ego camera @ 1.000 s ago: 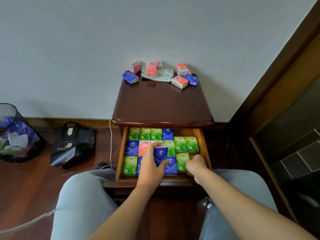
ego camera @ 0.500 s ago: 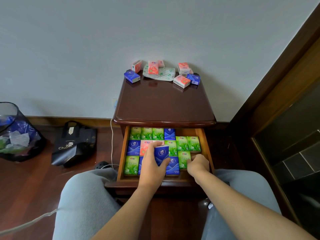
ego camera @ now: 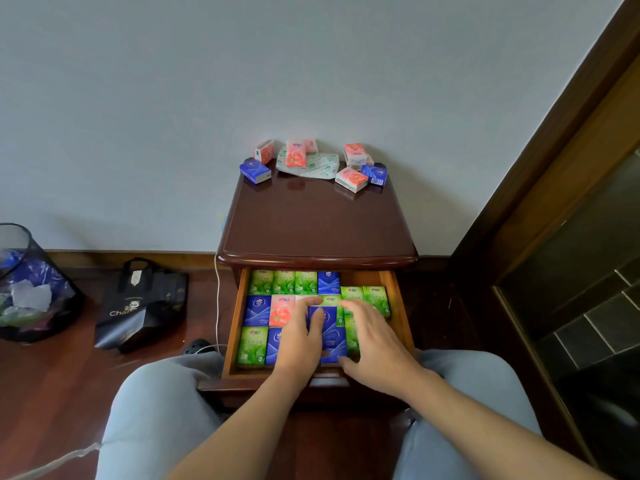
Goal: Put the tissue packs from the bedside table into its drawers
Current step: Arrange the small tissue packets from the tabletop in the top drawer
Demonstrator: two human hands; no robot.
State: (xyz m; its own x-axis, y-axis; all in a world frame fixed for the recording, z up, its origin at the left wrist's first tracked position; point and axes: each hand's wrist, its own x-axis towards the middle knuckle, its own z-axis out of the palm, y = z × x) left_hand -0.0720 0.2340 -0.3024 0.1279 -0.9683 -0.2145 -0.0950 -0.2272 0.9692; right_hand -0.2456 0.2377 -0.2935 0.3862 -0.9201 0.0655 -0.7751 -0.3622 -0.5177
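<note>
The bedside table (ego camera: 311,230) has its top drawer (ego camera: 231,327) pulled out, packed with green, blue and pink tissue packs in rows. My left hand (ego camera: 299,337) grips a blue tissue pack (ego camera: 329,320) at the drawer's middle, fingers over its far edge, thumb on its face. Just right of it, my right hand (ego camera: 372,337) lies flat with spread fingers on the green packs (ego camera: 375,299), its thumb at the drawer's front edge. Against the wall on the tabletop lie a blue pack (ego camera: 255,170), pink packs (ego camera: 296,154), another blue pack (ego camera: 375,174) and a flat green-white wrapper (ego camera: 320,166).
A dark mesh bin (ego camera: 31,289) and a black shopping bag (ego camera: 142,306) stand on the wooden floor to the left. A white cable (ego camera: 217,296) runs down beside the table. A dark door frame (ego camera: 554,133) rises at the right. My knees flank the drawer.
My right hand has uncurled and slid left from the drawer's front right corner onto the packs. My left hand has lowered the blue pack flatter into the row.
</note>
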